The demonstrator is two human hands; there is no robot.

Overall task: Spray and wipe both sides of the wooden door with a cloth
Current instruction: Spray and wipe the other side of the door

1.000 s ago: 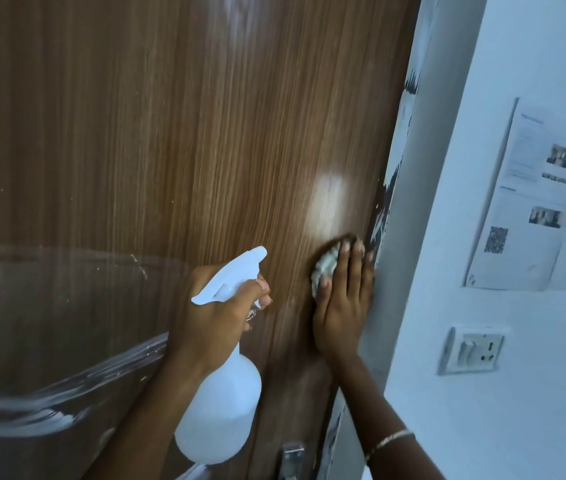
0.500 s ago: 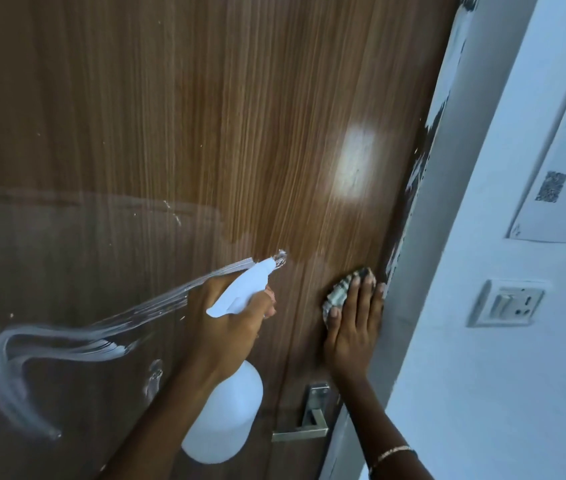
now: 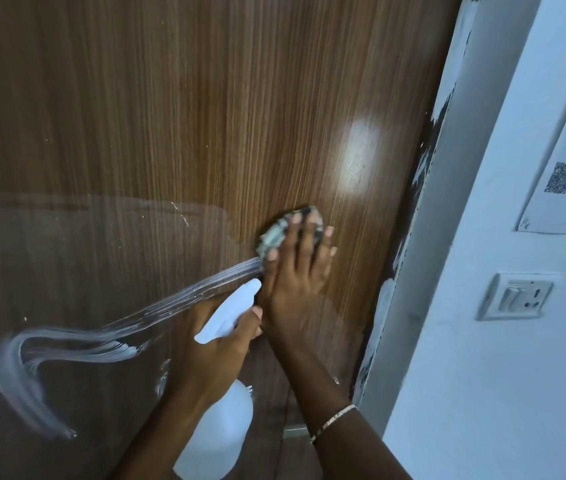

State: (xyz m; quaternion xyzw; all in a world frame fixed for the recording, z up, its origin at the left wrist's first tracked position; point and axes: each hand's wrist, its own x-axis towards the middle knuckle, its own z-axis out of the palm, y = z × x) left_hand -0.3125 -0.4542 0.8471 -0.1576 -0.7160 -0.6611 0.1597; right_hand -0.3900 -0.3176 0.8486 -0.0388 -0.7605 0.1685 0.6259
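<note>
Wooden door (image 3: 205, 116) fills my view from 9 to 1 o'clock, its glossy brown grain smeared with white wet streaks (image 3: 66, 341) at 8. I see the right hand (image 3: 295, 271) pressing a crumpled, mottled cloth (image 3: 276, 233) at centre, fingers straight and spread, hiding most of it. The left hand (image 3: 212, 344) curls round a white plastic spray bottle (image 3: 219, 434) at 6, its neck hidden.

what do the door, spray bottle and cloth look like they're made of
Door: wood or wood-grain laminate, glossy; fine vertical grain and a bright light reflection. Spray bottle: white plastic, smooth and slightly translucent. Cloth: soft fabric, seemingly patterned grey and white; it bunches under the right hand.
</note>
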